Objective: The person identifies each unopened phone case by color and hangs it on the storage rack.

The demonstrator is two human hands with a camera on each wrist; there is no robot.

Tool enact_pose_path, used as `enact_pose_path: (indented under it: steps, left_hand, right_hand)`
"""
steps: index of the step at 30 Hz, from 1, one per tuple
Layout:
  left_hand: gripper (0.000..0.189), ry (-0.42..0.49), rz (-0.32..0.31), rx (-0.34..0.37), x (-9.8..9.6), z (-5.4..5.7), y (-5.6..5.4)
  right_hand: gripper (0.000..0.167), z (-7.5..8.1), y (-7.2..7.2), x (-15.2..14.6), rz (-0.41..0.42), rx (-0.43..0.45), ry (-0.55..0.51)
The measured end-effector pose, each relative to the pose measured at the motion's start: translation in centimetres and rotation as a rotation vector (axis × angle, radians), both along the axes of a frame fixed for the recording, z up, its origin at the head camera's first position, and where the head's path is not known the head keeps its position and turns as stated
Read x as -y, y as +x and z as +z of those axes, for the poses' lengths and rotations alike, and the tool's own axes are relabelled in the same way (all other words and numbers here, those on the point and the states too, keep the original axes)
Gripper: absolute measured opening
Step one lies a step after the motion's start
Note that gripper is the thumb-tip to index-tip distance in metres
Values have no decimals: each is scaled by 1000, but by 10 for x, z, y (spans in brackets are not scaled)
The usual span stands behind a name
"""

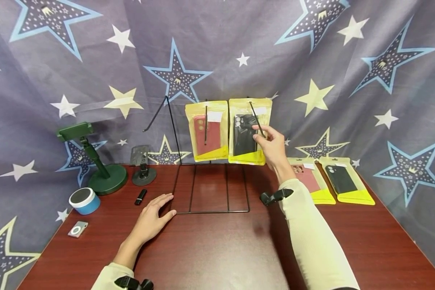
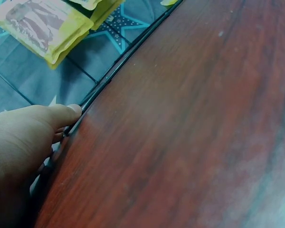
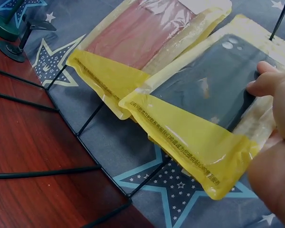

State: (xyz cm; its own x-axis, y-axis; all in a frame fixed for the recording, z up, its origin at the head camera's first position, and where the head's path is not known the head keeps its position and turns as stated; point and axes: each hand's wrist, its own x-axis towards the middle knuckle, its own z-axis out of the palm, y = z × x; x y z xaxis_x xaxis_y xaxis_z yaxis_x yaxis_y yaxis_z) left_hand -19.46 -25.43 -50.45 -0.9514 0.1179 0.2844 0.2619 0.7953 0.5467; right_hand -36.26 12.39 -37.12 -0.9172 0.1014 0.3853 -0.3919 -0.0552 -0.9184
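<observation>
A black wire display rack (image 1: pixel 217 212) stands on the table. Two yellow-edged clear packets hang on its hooks: one with a pink phone case (image 1: pixel 211 137), the other with a black phone case (image 1: pixel 243 135). My right hand (image 1: pixel 273 149) grips the right edge of the black case's packet, its fingertips over the case front in the right wrist view. Other fingers are partly hidden behind the packet. My left hand (image 1: pixel 152 217) rests at the front left corner of the rack's base, fingers extended, thumb (image 2: pixel 66 114) touching the wire.
Two more packets lie at the right, with a pink case (image 1: pixel 306 179) and a black case (image 1: pixel 342 178). At the left are a green phone stand (image 1: pixel 106 179), a small dark stand (image 1: pixel 143 175), a black USB stick (image 1: pixel 140 197), a blue-and-white round speaker (image 1: pixel 85 201) and a small silver player (image 1: pixel 77 228).
</observation>
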Motion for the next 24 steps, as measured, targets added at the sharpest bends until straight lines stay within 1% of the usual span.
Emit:
enact_pose_path:
  steps: [3,7,10,12,15,20,22,24]
  left_hand:
    - [58,-1,0,-2,0,0,0]
    - [58,-4,0,1,1,0,0]
    - [58,-5,1,2,1,0,-1]
    - [58,-6,-1,1,1,1,-1]
    - [58,-3,-2,1,1,1,-1]
    - [57,0,-2,-3,0,0,0]
    - [57,-1,-2,-5,0,1,0]
    - [57,0,-4,-8,-1,1,0]
  right_hand:
    - [31,-4,0,-2,15,11,-50]
    - [28,-12,1,-7,60,4,-169]
    - [35,-19,2,-12,76,3,-237]
    - [40,-24,4,-17,70,0,-257]
    - [40,-32,6,-26,76,-8,-278]
    - [29,-47,9,-47,156,-48,-328]
    - [24,-52,10,-59,176,-71,-330]
    - [23,-56,12,-73,171,-85,-314]
